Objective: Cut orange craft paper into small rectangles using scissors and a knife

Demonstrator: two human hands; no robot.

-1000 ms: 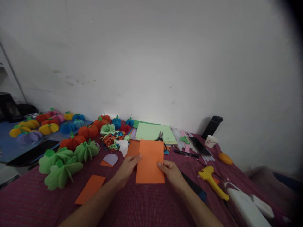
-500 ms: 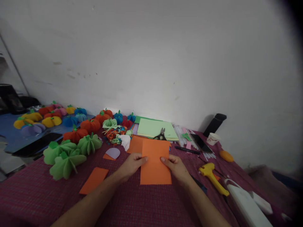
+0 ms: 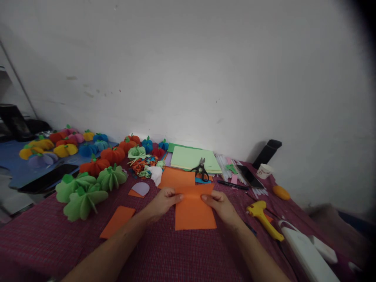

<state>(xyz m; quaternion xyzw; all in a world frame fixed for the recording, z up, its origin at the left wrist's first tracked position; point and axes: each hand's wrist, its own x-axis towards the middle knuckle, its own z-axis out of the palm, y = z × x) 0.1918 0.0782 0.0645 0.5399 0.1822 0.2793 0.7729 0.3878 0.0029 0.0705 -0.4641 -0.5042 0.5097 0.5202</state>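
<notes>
An orange paper sheet (image 3: 194,211) lies on the maroon tablecloth (image 3: 164,254), its far end bent over toward me. My left hand (image 3: 162,202) pinches its left edge near the fold. My right hand (image 3: 221,204) pinches the right edge at the same height. Both hands are closed on the paper. Another orange sheet (image 3: 176,178) lies just behind, and black scissors (image 3: 201,169) rest on a stack of light green paper (image 3: 190,158).
Green paper pumpkins (image 3: 85,192) sit at the left, with orange, blue and yellow ones (image 3: 96,150) farther back. An orange strip (image 3: 117,221) lies left of my arm. A yellow glue gun (image 3: 263,219), a phone (image 3: 249,176), a cup (image 3: 264,170) and white items (image 3: 305,252) are at the right.
The far end of the orange sheet has been folded down toward me, so the sheet looks shorter. Both hands moved up along its side edges. The scissors behind are now uncovered.
</notes>
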